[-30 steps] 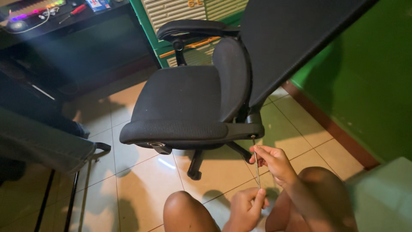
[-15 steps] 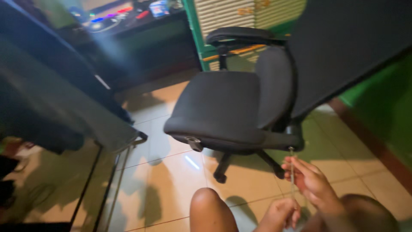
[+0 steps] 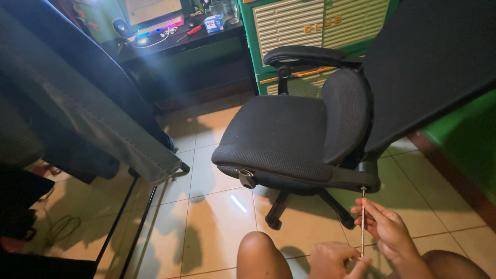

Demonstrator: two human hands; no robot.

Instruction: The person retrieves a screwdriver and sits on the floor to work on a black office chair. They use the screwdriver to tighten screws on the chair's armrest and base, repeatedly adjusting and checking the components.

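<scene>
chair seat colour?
Black fabric; the seat shows best in the head view.

Matt woven cloth covers the chair seat (image 3: 279, 134) (floor tiles (image 3: 217, 222) glossy).

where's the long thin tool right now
In the head view, lower right: the long thin tool stands upright between both hands, tip at the office chair's side bracket.

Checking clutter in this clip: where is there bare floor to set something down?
Bare tiles lie between the chair base, the black rack legs and the person's knee. Crowded: under the seat's right edge, where left hand and right hand hold a thin rod.
</scene>
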